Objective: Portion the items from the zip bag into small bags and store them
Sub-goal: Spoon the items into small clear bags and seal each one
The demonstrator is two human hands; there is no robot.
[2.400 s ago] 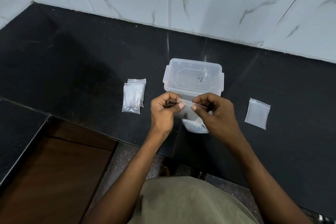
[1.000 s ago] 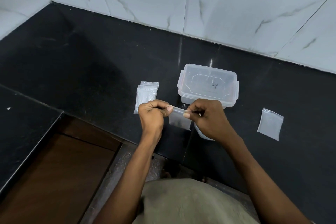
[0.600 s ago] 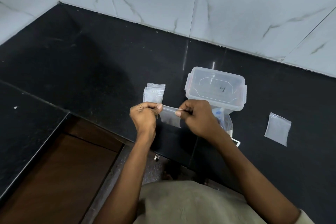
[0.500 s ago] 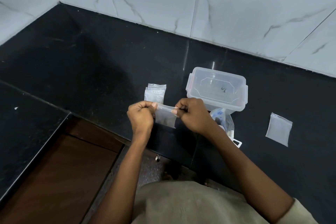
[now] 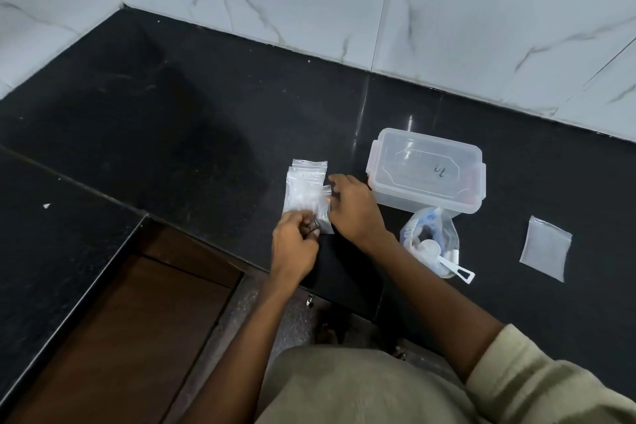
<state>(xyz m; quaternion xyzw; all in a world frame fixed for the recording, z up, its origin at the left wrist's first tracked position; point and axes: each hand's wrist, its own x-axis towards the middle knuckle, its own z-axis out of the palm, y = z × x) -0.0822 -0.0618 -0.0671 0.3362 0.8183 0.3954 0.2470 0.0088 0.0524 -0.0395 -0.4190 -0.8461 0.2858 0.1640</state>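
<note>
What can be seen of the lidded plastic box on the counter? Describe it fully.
The plastic box is a clear, rounded-rectangular container with its lid on. The lid has an embossed octagonal outline and side latch tabs, and a small dark mark shows near its middle. It stands upright on the black counter, right of the stack of small bags. The open zip bag lies just in front of it; whether they touch is unclear. Neither hand touches it.

Black stone counter [image 5: 172, 120] — white marble-veined wall tiles [image 5: 481, 17] behind, brown wooden panel [image 5: 137, 327] below its edge.
</note>
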